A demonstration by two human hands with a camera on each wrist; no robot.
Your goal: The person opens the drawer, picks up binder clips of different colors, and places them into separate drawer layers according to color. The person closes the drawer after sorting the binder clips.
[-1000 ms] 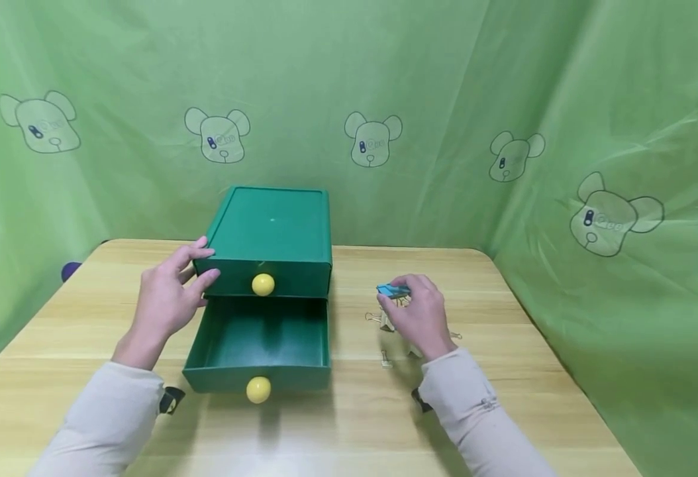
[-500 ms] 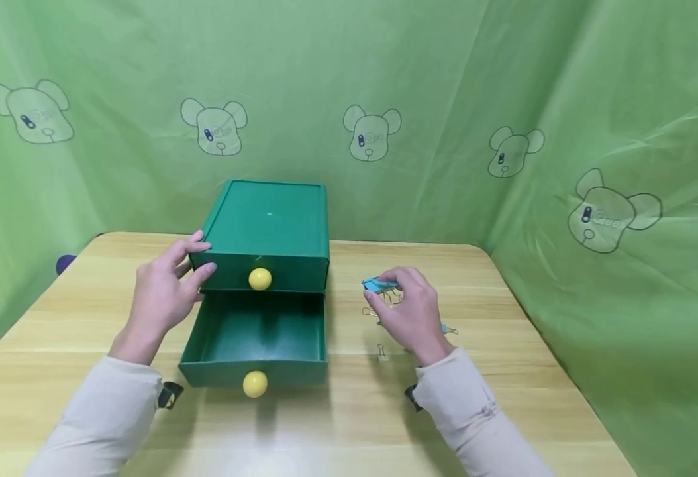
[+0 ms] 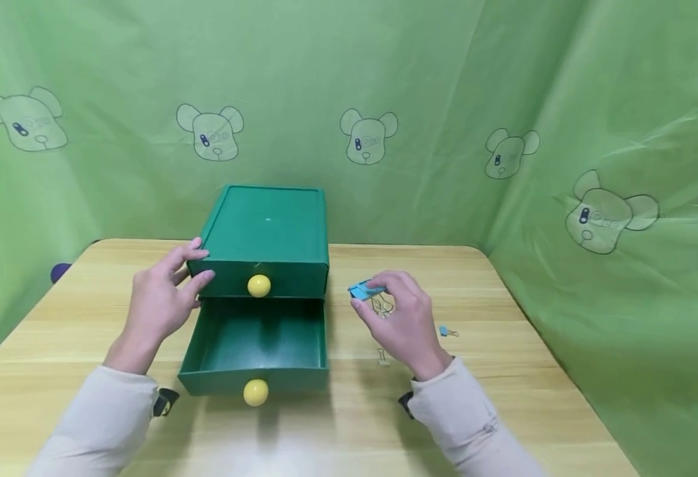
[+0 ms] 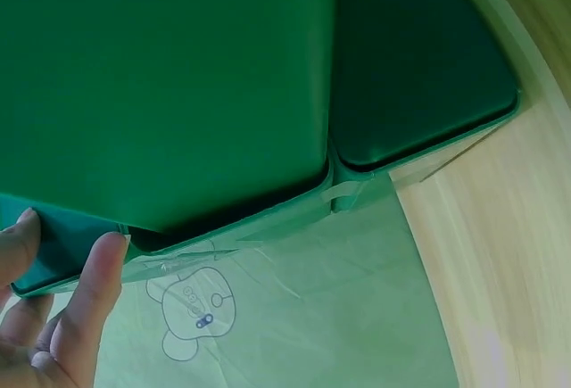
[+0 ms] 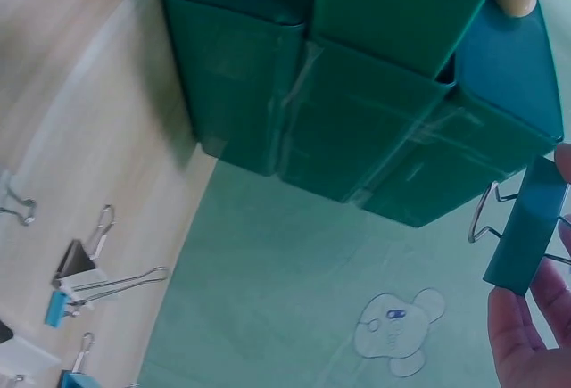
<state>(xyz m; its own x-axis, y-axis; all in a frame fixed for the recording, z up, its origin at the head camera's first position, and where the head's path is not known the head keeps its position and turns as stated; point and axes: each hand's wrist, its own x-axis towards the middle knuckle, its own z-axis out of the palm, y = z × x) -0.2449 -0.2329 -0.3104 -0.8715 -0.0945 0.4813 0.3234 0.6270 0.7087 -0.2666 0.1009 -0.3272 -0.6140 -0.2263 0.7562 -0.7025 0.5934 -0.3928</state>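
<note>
A green drawer cabinet [image 3: 265, 225] stands left of centre, its upper drawer [image 3: 224, 279] closed and its lower drawer [image 3: 265, 348] pulled out with a bare floor. My left hand [image 3: 158, 301] rests at the cabinet's front left corner, thumb on the upper drawer's front and fingers at the top edge. In the left wrist view fairly straight fingertips [image 4: 103, 268] touch the green edge. Right of the cabinet, above the table, my right hand [image 3: 405, 318] pinches a blue binder clip [image 3: 359, 290] between thumb and fingers. Its wire handles stick out both sides in the right wrist view.
Several binder clips lie on the wooden table [image 3: 492, 397], among them a blue one [image 3: 444, 331] and a pale one [image 3: 383, 358]. Yellow ball knobs [image 3: 259, 285] stick out from both drawers. A green curtain [image 3: 432, 79] hangs behind and to the right.
My right hand has moved left toward the cabinet with the blue binder clip, uncovering another blue clip on the table. My left hand has stayed at the cabinet corner.
</note>
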